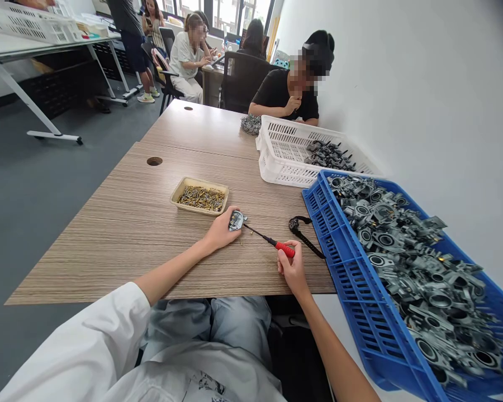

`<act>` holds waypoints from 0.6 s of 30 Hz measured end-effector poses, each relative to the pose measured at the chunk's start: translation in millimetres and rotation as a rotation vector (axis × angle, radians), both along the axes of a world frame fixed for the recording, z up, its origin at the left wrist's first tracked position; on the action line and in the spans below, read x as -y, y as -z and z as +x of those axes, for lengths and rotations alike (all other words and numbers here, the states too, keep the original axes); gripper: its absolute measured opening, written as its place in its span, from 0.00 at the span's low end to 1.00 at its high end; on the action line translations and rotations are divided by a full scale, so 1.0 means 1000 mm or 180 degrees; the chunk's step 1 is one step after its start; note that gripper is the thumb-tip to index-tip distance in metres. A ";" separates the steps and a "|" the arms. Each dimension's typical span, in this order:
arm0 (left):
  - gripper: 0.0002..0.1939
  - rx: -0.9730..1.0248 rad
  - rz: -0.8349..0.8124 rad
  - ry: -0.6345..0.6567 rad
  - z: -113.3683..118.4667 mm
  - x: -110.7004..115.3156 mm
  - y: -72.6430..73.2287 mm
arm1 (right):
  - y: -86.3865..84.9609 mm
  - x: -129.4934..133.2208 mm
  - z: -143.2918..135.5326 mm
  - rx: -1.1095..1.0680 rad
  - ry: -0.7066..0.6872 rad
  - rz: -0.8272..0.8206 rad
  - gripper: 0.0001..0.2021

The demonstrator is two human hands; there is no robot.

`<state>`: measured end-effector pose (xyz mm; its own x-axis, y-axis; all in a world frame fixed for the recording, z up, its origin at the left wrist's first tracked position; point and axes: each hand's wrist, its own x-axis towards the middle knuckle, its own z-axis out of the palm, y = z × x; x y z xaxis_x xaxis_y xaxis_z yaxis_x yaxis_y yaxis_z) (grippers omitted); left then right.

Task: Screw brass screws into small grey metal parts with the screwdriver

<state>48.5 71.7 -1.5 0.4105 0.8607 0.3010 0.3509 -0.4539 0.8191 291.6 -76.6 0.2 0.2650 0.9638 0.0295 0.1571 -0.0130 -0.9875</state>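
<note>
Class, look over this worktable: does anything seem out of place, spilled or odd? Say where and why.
Small brass-coloured pieces lie loose on the table near the left hand, outside the tray holding many similar ones, so they look stray. A black wristwatch lies beside the blue crate, seemingly a personal item amid the work.

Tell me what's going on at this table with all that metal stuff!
Someone is working on a small metal part. The left hand holds it just above the table, while the right hand grips a red-handled screwdriver, its tip right by the part's edge. Just beyond the left hand sits a tray of little gold and silver bits. On the right, a blue basket is heaped with metal pieces.
</note>
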 end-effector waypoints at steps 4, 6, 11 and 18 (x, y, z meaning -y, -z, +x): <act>0.30 -0.0018 -0.0031 -0.0023 0.000 0.000 0.000 | 0.001 -0.001 0.001 0.0004 -0.0013 0.0010 0.18; 0.30 -0.0022 -0.0040 -0.0038 0.000 0.000 0.000 | 0.001 -0.002 0.001 0.0053 -0.0003 -0.0038 0.18; 0.30 0.0016 -0.0041 -0.0043 0.000 0.000 -0.001 | 0.001 -0.003 0.001 0.0167 0.0036 -0.0063 0.20; 0.29 0.0019 0.0003 -0.0028 0.001 0.000 -0.001 | -0.001 -0.001 0.000 0.0010 0.0014 -0.0048 0.19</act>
<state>49.1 71.5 -0.1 0.4013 0.8640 0.3042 0.3501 -0.4515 0.8207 291.4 -75.4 0.8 0.2692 0.9630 0.0159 0.1601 -0.0285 -0.9867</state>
